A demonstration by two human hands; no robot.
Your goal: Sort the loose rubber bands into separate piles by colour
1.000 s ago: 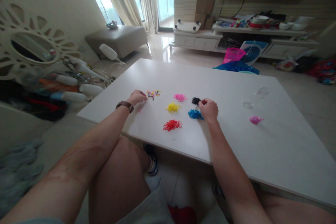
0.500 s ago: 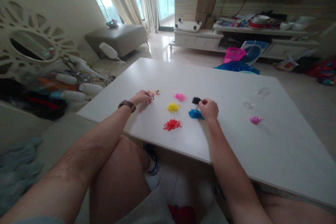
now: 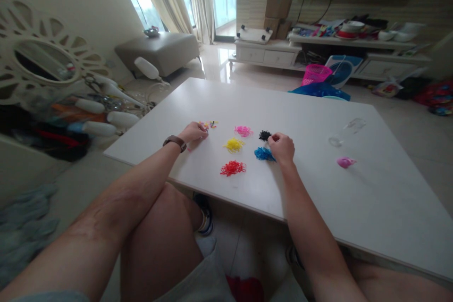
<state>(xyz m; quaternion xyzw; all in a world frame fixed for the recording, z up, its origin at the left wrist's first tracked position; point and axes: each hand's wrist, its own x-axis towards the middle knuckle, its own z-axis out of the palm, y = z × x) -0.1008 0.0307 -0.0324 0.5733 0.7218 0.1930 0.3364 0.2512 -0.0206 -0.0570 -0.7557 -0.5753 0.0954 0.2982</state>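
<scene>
My left hand [image 3: 195,132], a watch on its wrist, is at a small mixed-colour heap of rubber bands [image 3: 213,124] on the left of the white table [image 3: 304,113]. Its fingers are pressed together; what they pinch is too small to make out. My right hand [image 3: 282,146] is closed in a pinch beside a pile of black bands [image 3: 264,135], its fingertips partly hidden. Just under it lies a blue pile [image 3: 263,153]. Pink bands [image 3: 243,131], yellow bands [image 3: 233,145] and red bands [image 3: 232,168] form separate piles between my hands.
A clear plastic container [image 3: 348,131] and a pink object [image 3: 346,162] lie on the table's right side. White lamp-like arms [image 3: 122,119] stand close to the left edge. Beyond the far edge are a pink basket [image 3: 316,74] and a blue item [image 3: 318,90].
My left hand has shifted slightly to the right, and a dark bit at its fingertips shows less clearly. My right hand and the piles look the same.
</scene>
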